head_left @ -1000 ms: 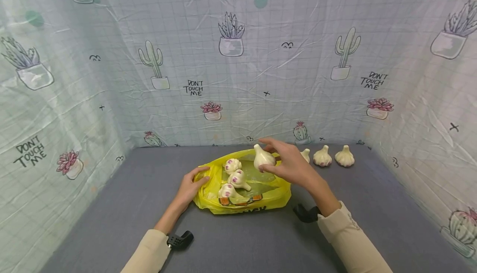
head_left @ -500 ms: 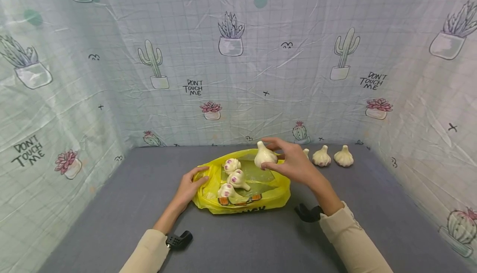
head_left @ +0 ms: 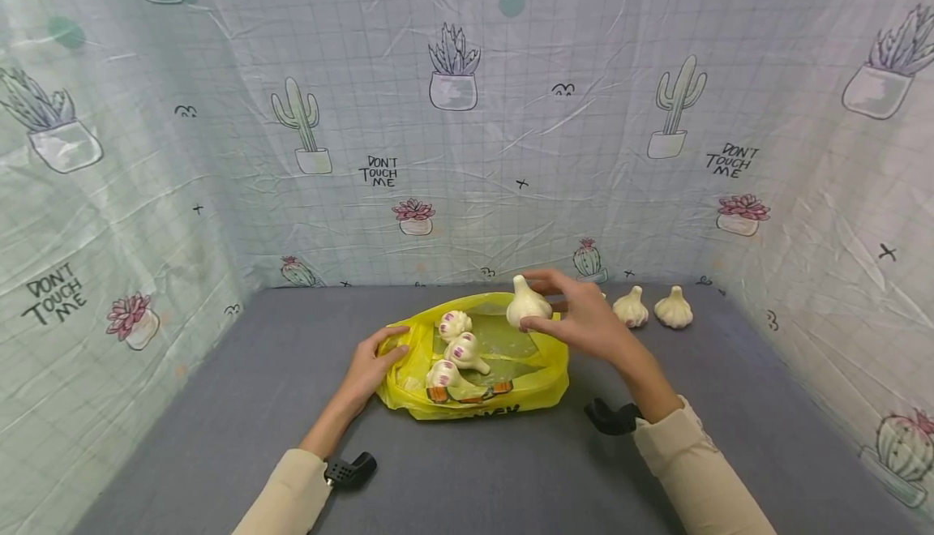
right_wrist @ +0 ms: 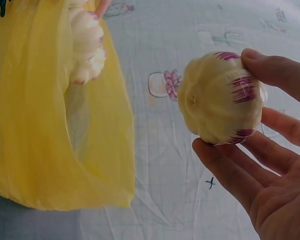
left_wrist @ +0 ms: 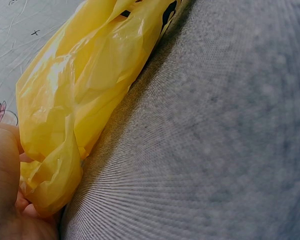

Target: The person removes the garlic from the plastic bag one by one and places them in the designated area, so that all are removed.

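A yellow plastic bag lies with its mouth spread on the grey table, and several garlic bulbs with purple streaks rest inside it. My left hand grips the bag's left edge between thumb and fingers; in the left wrist view the bunched plastic sits in that hand. Above the bag's right side, my right hand pinches another garlic bulb, its stem pointing up. The right wrist view shows this bulb's purple-streaked underside, with fingertips spread around it.
On the table's back right stand two garlic bulbs, with a sliver of another behind my right hand. A patterned curtain encloses the back and both sides of the grey table.
My right hand has drifted right and slightly up with the garlic bulb, covering more of the bulb behind it. The bulb is now more upright. My left hand stays on the bag.
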Demonstrator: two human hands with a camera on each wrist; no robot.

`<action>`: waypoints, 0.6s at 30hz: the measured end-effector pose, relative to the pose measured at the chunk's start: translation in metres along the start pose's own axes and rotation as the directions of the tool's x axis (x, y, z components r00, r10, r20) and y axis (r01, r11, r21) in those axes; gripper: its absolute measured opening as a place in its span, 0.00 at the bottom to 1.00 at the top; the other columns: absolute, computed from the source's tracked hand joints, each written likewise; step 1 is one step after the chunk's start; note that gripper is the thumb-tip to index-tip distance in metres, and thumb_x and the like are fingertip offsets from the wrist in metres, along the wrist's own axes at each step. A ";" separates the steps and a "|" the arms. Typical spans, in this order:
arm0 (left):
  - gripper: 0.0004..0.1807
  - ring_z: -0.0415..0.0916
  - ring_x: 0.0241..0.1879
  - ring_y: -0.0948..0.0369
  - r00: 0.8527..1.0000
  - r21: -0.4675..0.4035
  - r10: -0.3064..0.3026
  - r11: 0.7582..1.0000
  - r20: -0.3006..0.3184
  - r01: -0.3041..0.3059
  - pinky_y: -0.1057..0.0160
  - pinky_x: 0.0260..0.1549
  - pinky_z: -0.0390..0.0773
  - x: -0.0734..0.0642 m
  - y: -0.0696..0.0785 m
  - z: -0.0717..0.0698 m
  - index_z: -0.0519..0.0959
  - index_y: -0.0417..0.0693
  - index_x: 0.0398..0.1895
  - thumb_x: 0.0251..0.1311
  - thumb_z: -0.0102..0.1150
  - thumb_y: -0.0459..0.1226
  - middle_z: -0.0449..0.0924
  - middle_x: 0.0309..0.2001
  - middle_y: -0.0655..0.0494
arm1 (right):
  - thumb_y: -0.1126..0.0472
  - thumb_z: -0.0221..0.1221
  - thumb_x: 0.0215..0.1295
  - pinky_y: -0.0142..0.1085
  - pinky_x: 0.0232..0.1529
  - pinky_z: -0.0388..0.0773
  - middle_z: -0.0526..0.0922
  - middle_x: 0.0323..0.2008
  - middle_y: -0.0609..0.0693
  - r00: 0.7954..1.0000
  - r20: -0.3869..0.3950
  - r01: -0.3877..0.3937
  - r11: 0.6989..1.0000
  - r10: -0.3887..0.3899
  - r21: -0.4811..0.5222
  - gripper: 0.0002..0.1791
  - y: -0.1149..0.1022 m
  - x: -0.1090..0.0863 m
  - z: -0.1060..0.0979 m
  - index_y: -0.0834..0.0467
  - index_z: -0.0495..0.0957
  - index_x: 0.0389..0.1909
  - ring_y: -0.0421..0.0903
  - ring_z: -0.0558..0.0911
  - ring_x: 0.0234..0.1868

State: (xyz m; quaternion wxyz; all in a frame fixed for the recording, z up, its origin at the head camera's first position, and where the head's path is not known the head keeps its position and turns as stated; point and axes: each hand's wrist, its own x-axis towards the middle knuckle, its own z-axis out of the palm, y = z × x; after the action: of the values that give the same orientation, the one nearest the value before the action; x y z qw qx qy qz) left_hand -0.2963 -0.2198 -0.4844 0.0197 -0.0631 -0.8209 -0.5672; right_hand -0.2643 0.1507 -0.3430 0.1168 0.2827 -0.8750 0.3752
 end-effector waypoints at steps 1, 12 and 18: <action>0.23 0.57 0.79 0.45 1.000 0.002 0.000 1.000 0.001 0.000 0.40 0.77 0.59 0.000 0.000 0.000 0.77 0.49 0.69 0.74 0.60 0.41 0.70 0.75 0.44 | 0.54 0.76 0.58 0.48 0.51 0.87 0.86 0.55 0.58 1.000 -0.003 0.001 1.000 -0.001 -0.001 0.36 0.001 -0.001 -0.001 0.51 0.74 0.68 0.57 0.86 0.56; 0.23 0.57 0.79 0.45 1.000 0.000 -0.008 1.000 0.002 0.008 0.39 0.77 0.58 -0.001 0.002 0.000 0.77 0.49 0.69 0.73 0.60 0.41 0.69 0.75 0.45 | 0.52 0.75 0.60 0.50 0.52 0.87 0.86 0.55 0.58 1.000 0.014 -0.013 1.000 0.013 0.019 0.36 0.006 -0.003 -0.008 0.52 0.74 0.68 0.58 0.85 0.57; 0.24 0.55 0.80 0.43 1.000 -0.008 -0.027 1.000 0.001 0.027 0.39 0.77 0.57 0.000 0.003 0.001 0.75 0.45 0.71 0.75 0.58 0.38 0.67 0.76 0.42 | 0.52 0.75 0.59 0.50 0.53 0.87 0.85 0.56 0.56 0.999 0.015 -0.042 0.998 0.041 0.046 0.36 0.010 -0.004 -0.014 0.50 0.74 0.68 0.56 0.85 0.57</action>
State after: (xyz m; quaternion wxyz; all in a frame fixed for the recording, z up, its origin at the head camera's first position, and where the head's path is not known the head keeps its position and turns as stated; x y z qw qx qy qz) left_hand -0.2964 -0.2180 -0.4822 0.0113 -0.0525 -0.8193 -0.5708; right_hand -0.2671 0.1675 -0.3405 0.0962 0.2698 -0.8726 0.3956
